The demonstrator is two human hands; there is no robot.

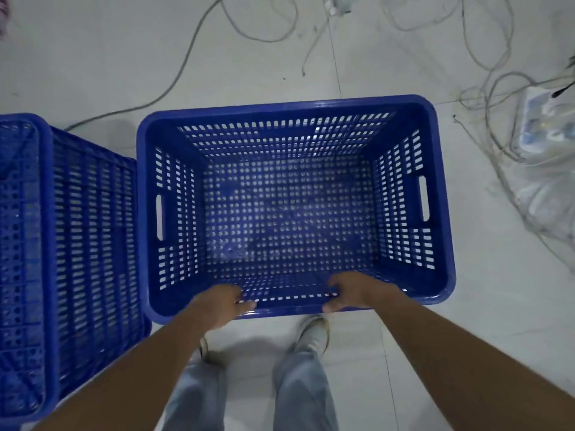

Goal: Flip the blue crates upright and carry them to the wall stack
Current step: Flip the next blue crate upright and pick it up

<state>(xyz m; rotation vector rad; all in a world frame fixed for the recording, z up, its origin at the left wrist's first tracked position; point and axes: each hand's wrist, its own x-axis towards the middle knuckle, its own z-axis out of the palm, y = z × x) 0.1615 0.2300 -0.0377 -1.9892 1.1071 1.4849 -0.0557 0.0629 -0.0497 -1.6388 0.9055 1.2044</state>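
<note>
Upright blue crate (292, 200) — left hand (217, 303) and right hand (354, 290) gripping its near rim, fingers curling inside; second crate (68, 244) sitting overturned just beside.

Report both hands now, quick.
Left hand: closed on the near rim of the upright blue crate.
Right hand: closed on the same rim.

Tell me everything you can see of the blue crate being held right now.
The blue crate is what looks like moulded plastic, rectangular, with slotted walls, a perforated floor and a rolled rim. It sits upright, open side up and empty, with a handle slot in each short wall. The left hand and right hand grip its near long rim. A second crate stands close on its left. Whether it touches the floor is unclear.
</note>
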